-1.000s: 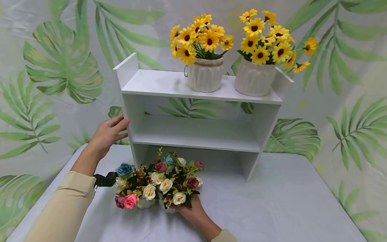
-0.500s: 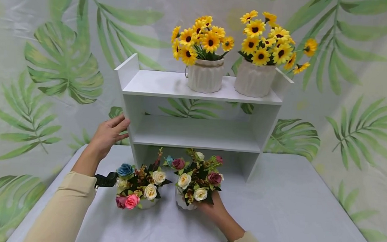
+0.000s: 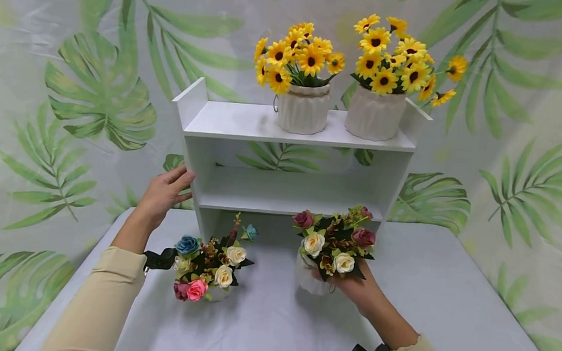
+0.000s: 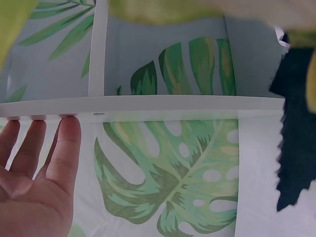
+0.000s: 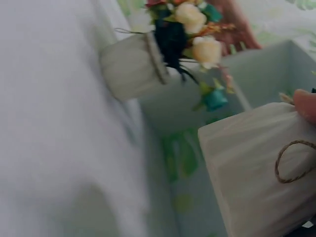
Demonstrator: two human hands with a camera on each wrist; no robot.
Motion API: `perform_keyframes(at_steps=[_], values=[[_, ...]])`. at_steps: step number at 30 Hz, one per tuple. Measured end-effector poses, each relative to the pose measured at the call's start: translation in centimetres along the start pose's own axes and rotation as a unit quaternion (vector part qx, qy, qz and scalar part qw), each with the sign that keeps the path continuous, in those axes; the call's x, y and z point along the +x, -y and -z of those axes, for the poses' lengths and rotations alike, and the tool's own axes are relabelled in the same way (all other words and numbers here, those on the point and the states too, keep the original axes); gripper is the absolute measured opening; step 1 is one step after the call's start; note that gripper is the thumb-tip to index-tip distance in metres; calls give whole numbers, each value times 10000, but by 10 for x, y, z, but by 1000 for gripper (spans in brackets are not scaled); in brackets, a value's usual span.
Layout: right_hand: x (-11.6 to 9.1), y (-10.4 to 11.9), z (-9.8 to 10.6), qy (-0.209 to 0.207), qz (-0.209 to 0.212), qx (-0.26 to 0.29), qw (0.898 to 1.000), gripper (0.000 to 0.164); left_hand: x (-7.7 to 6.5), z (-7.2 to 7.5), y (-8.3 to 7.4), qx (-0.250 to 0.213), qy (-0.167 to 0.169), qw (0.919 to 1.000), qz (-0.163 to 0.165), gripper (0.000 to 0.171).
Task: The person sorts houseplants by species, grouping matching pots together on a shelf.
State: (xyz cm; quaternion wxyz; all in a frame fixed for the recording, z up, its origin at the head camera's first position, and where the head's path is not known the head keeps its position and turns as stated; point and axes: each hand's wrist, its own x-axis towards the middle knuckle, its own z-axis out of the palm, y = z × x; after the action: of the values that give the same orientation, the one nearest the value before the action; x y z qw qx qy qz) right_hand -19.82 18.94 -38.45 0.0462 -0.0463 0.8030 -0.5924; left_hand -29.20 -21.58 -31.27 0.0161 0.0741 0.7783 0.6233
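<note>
Table [image 3: 260, 337] carries in front of you a white shelf [image 3: 289, 192], and two sunflower pots [image 3: 303, 112] stand on its top. You have just brought the held rose pot [image 3: 332, 241] to the right; it is before the shelf's right part, seemingly raised. So it is now well apart from the other rose pot [image 3: 211, 263], which stays near the shelf's left side. Your right hand [image 3: 357, 287] grips the held rose pot; your left hand [image 3: 162, 193] has extended fingers, touching the shelf's left side.
</note>
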Motion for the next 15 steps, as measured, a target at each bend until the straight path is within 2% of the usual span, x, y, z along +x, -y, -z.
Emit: perform_keyframes(at_steps=[8, 15], values=[[-9, 14, 29, -94, 147, -132, 9998, 92, 1, -2, -1, -5, 49, 10000, -20, 72], [-7, 34, 51, -246, 710, -187, 9970, 87, 1, 0, 0, 3, 27, 10000, 11, 72]])
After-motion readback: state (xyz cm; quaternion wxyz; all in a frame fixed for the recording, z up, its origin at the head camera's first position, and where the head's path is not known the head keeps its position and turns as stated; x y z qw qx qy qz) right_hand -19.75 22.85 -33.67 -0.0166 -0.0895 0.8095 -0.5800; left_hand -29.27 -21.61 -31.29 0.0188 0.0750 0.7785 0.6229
